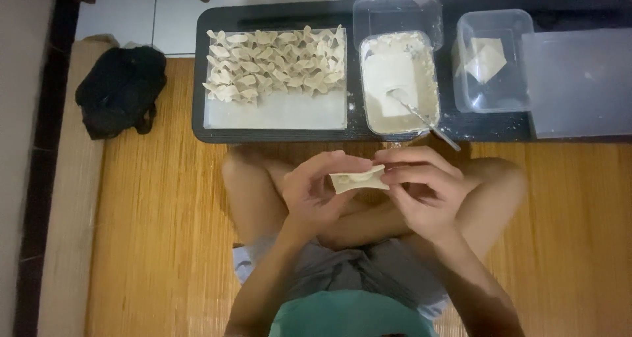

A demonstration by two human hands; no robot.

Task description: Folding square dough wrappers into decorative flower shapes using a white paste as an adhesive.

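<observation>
Head view: my left hand (pixel 316 189) and right hand (pixel 421 182) pinch folded wrapper (pixel 359 179) between them over lap, fingers closed on its two ends, just off table's (pixel 276 134) near edge. On table: tray (pixel 276 113) of dumplings (pixel 276 64) left, filling tub (pixel 431 100) with spoon (pixel 421 116) centre, wrapper box (pixel 494 97) right.

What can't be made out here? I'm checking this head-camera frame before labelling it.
- Dumpling wrapper: whatever it encloses is hidden by the fold; its ends are covered by the left hand and right hand.
- Spoon: its bowl is buried in the white filling tub.
- Black bag: too dark for detail.
- Flat lid: cut off by the right edge.
</observation>
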